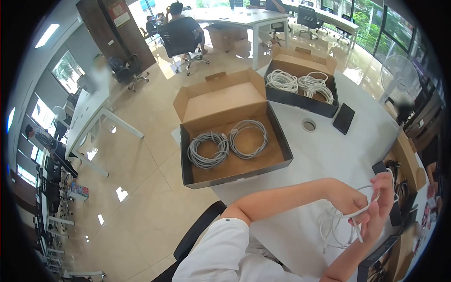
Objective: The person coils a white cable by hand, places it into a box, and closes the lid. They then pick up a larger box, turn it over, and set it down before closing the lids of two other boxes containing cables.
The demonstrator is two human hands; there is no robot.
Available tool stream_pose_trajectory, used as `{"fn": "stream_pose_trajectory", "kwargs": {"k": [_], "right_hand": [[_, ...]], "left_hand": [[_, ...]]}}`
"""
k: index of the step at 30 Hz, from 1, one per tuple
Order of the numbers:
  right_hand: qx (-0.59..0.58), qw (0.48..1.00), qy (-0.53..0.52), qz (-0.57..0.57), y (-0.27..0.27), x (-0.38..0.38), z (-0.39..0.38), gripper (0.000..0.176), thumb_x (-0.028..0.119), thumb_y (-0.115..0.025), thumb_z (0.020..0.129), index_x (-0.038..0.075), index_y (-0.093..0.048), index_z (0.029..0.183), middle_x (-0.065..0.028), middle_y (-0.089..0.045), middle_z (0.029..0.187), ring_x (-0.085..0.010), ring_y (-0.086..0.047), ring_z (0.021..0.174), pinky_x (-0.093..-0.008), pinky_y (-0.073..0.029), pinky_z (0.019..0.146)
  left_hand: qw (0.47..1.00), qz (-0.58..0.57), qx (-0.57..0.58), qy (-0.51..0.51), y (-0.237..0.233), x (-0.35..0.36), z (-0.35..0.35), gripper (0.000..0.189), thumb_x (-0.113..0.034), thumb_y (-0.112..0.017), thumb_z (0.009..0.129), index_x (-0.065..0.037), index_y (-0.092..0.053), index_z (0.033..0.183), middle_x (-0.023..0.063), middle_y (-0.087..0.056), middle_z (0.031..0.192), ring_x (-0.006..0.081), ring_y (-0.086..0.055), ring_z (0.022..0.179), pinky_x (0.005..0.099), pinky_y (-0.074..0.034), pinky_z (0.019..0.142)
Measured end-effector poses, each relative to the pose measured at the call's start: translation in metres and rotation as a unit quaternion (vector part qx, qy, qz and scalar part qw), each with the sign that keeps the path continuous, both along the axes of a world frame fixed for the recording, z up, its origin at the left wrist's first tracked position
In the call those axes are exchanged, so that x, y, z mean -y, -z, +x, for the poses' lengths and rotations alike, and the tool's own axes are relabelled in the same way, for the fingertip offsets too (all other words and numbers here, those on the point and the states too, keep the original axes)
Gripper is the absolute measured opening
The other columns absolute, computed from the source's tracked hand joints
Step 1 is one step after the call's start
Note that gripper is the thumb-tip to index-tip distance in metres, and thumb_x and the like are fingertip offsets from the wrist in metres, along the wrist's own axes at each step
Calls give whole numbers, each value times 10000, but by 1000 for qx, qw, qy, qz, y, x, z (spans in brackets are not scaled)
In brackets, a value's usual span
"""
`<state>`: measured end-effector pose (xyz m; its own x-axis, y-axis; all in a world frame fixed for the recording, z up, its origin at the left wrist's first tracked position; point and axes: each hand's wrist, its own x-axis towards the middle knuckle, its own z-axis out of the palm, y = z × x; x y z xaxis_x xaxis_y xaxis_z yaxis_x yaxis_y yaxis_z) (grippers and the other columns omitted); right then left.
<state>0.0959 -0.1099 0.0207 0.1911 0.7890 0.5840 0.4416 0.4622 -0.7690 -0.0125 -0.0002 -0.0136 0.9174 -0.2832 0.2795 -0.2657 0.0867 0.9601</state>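
A white cable (347, 215) runs between my two hands at the lower right, with loose loops hanging below over the table. My left hand (348, 197) is closed, its fingers curled round the cable. Facing it, my right hand (379, 203) has its fingers raised, and the cable passes across them and the palm. Coiled grey cables (208, 150) lie in an open cardboard box (235, 181) to the left. Farther back, another open box (300, 102) contains coiled white cables (282, 81).
A black phone (344, 119) lies on the white table (310, 157) near a round cable hole (308, 124). More open boxes (408, 155) with dark cables stand at the right edge. A fan (399, 80) is behind them. A seated person (181, 26) is in the background.
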Motion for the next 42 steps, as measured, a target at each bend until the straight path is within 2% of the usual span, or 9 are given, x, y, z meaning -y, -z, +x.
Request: {"fn": "stream_pose_trajectory", "kwargs": {"k": [5,8,9,13,19,24,28,33,42], "right_hand": [[-34,998,-48,29,2,11,28,885,644,-651,795,-2,-455,1367,-157,-373,1462,-288,-348,1362,-452,-301,1069],[149,984,93,-40,-15,21,11,694,516,-630,892,7,-493,1344,-142,-501,1297,-250,-454,1239,-397,-365,1008],[137,981,125,-51,-16,16,6,448,408,-570,972,16,-584,1189,-75,-575,948,-163,-556,886,-271,-421,775],[-73,977,199,-16,4,24,32,395,394,-492,1019,60,-472,809,34,-304,618,-48,-268,525,-213,-166,525],[-395,845,180,312,-30,35,73,387,328,-400,1056,116,-374,734,36,-207,608,-78,-188,517,-256,-181,522],[-405,834,-21,374,16,85,171,337,250,-423,1029,95,-398,730,25,-254,571,-88,-226,480,-262,-216,514],[-454,799,89,385,-16,58,104,353,269,-427,1014,119,-386,697,36,-248,551,-90,-225,477,-280,-197,487],[-461,809,105,348,-19,35,75,391,333,-383,1032,135,-381,695,47,-243,535,-90,-172,466,-282,-182,490],[-401,886,51,225,-9,17,56,431,344,-354,1038,127,-372,667,54,-224,519,-92,-155,461,-290,-170,491]], "left_hand": [[982,-125,73,-118,-5,-17,-2,382,-364,-587,970,-4,-677,1061,8,-585,727,109,-553,722,251,-437,651],[964,-228,63,-122,-13,-33,-12,519,-482,-561,957,1,-647,1126,37,-644,829,125,-563,742,256,-440,679],[949,-286,55,-120,-15,-32,-14,555,-496,-539,959,4,-619,1185,82,-684,998,154,-627,843,270,-463,754],[937,-242,32,-249,-23,-45,-21,487,-415,-521,993,5,-598,1227,130,-671,1141,218,-653,1074,323,-500,847],[891,-323,0,-319,-44,-75,-60,326,-223,-465,1006,13,-616,1171,8,-569,714,89,-544,580,255,-477,617],[859,-40,-15,-510,-49,-83,-76,291,-202,-448,1000,-12,-652,1083,-48,-405,535,38,-433,517,222,-363,518],[828,166,-118,-523,-42,-79,-76,264,-117,-558,916,-10,-622,1148,60,-644,762,156,-630,680,281,-514,644],[750,501,-14,-431,-34,-71,-74,486,-20,-634,812,-111,-595,1288,119,-591,1304,249,-595,1129,322,-463,941],[883,141,74,-441,-41,-16,-31,795,-82,-758,788,-60,-356,1473,143,-533,1371,239,-552,1219,368,-438,987]]}}
